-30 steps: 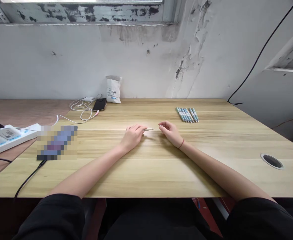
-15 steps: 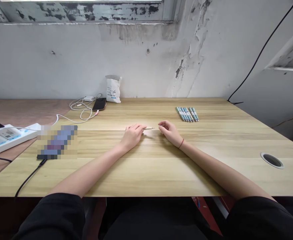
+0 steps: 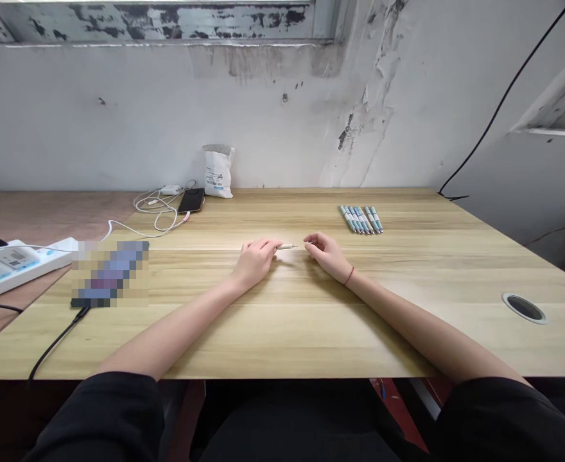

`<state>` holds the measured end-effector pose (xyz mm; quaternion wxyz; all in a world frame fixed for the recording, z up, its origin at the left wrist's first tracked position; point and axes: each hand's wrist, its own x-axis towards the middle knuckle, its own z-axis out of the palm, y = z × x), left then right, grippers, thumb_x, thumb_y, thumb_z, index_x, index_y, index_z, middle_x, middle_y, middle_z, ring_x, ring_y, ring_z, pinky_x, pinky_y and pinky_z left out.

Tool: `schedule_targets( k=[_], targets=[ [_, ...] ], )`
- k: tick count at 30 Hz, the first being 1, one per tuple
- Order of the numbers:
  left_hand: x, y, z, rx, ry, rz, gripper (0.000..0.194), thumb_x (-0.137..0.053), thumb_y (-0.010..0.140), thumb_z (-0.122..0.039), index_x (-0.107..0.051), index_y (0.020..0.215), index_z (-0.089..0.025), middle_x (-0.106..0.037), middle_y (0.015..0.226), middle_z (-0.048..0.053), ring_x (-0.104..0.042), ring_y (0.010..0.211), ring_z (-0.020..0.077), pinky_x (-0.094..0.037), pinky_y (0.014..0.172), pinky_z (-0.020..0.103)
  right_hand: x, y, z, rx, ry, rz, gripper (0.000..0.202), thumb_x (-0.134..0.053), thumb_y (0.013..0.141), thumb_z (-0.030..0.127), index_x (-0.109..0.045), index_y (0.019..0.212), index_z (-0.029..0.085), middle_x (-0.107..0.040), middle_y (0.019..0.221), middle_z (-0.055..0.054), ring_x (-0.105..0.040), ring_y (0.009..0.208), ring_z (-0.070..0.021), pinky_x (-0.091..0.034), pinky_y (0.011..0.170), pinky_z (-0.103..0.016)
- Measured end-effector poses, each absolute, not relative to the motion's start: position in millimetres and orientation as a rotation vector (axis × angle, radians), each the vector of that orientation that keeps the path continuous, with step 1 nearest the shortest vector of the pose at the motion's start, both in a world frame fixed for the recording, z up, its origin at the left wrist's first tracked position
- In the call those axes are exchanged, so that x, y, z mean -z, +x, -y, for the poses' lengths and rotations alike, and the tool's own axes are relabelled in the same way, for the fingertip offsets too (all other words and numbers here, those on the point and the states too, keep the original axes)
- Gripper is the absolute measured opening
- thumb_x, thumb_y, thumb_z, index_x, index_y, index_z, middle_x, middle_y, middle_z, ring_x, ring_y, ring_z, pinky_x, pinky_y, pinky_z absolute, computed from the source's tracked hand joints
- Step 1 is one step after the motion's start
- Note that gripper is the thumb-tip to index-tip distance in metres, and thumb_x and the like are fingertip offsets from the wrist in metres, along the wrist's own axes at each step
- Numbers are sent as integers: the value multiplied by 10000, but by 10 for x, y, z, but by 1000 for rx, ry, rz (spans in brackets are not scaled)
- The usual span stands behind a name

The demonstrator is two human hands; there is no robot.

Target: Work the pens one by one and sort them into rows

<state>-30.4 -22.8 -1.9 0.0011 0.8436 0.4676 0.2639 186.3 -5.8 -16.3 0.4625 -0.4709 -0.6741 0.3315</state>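
My left hand (image 3: pixel 255 262) is closed around a pale pen (image 3: pixel 287 246) over the middle of the desk. The pen's front end, with a thin bare tip, sticks out to the right past my fingers. Across a small gap, my right hand (image 3: pixel 328 255) is curled, thumb and fingers pinched together and facing the pen tip. Whatever it may hold is too small to name. Beyond my right hand, several blue-green pens (image 3: pixel 359 220) lie side by side in a row.
A pixelated device (image 3: pixel 112 274) with a black cable lies at left, beside a white power strip (image 3: pixel 27 266). At the back are a dark phone (image 3: pixel 192 200), a white charging cable (image 3: pixel 160 215) and a white packet (image 3: pixel 219 171). A round cable hole (image 3: pixel 524 308) sits at right.
Almost nothing differs. My right hand has shifted very slightly left, and my left hand keeps the pen in the same place.
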Motion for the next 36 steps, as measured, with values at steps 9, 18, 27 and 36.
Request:
schedule_targets(
  k=[9,18,27,36],
  targets=[
    [29,-305,225,-837,2643,-1460,269,-374,920,-194,-556,1108,-255,-623,1078,21,-552,1014,150,-356,850,307,128,1854,76,-787,-1160,1675,190,-520,756,310,-571,873,170,-573,727,-12,-505,625,-131,-420,581,-263],
    [27,-302,226,-827,2643,-1465,270,-381,918,-197,-557,1116,-253,-622,1084,34,-553,1019,160,-355,856,318,127,1853,101,-800,-1123,1708,223,-535,771,350,-563,911,178,-601,776,-27,-531,626,-130,-451,571,-265],
    [51,-308,209,-855,2655,-1444,261,-388,916,-195,-564,1101,-252,-628,1080,26,-558,1008,158,-356,831,311,120,1829,127,-850,-1035,1757,241,-556,781,374,-565,930,184,-620,824,-41,-563,665,-141,-475,595,-279],
    [31,-305,215,-803,2668,-1386,260,-384,923,-199,-565,1103,-250,-638,1061,23,-563,1009,148,-357,844,304,40,1812,181,-798,-1062,1846,263,-553,778,394,-611,927,186,-638,787,-34,-515,581,-116,-428,540,-252]
  ],
)
